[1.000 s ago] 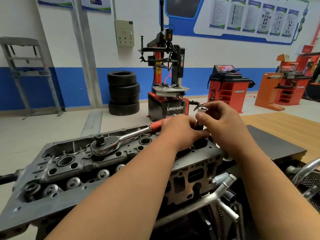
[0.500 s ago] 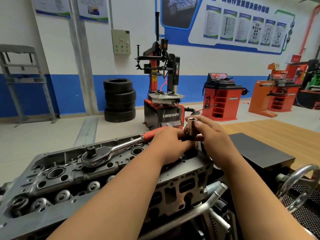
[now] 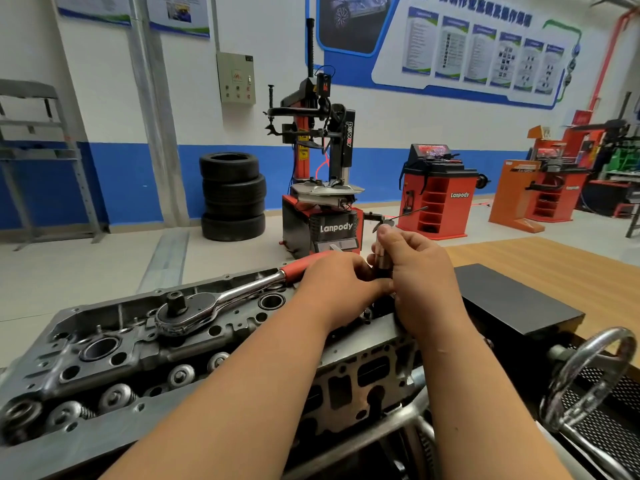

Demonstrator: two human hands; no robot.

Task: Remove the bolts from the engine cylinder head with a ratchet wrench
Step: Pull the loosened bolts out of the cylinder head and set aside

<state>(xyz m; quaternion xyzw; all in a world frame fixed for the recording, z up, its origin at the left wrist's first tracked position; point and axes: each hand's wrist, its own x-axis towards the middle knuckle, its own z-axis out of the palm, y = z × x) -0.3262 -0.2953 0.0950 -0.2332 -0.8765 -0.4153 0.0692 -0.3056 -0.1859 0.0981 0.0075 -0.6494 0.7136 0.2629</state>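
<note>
Head camera: at a workshop stand, we pause with the ratchet wrench (image 3: pixel 239 294) lying idle across the top of the cylinder head (image 3: pixel 145 344), which fills the near left of the scene. The wrench's red grip points to the far right and its square drive stands bare. Our right hand (image 3: pixel 424 275) pinches a steel socket (image 3: pixel 382 259) upright above the head's far right corner. Our left hand (image 3: pixel 337 284) curls its fingers in at the socket's foot, and we cannot tell what it grips there. We judge the job to be mid-course: the socket is off the wrench, and many round holes on the head stand open. We cannot tell whether these are bolt holes, or how many bolts are left. On the far side, the tyre changer (image 3: pixel 322 188) reads "Lanpody" on its base and "power" on its column. The red cabinet machine (image 3: pixel 438 195) to its right also reads "Lanpody". The wall posters are too blurred to read.
</note>
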